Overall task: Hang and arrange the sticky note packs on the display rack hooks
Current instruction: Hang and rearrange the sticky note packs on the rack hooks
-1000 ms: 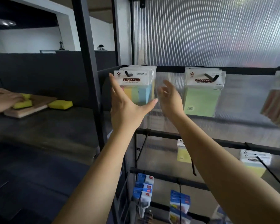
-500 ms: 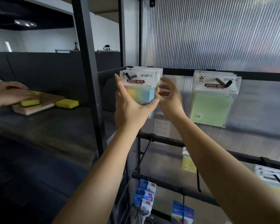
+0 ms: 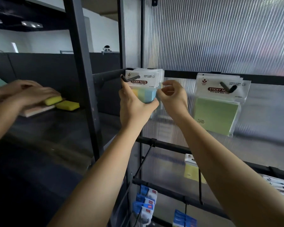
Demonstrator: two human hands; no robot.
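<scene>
Several multicolour sticky note packs hang on the upper left hook of the display rack. My left hand cups the front pack from the left and below, thumb under its bottom edge. My right hand is at the packs' right edge, fingers curled and pinching there; how firmly it grips is unclear. A second stack, green sticky note packs, hangs on the neighbouring hook to the right.
A yellow pack hangs on a lower rail, with blue packs below it and more white packs at the lower right. Another person's hands rest on yellow sponges on the dark shelf at left. A black upright post divides the two.
Both my hands have closed in on the multicolour packs: the left went from an open palm beside them to cupping them, and the right curled its fingers at their right edge. The view shifted left.
</scene>
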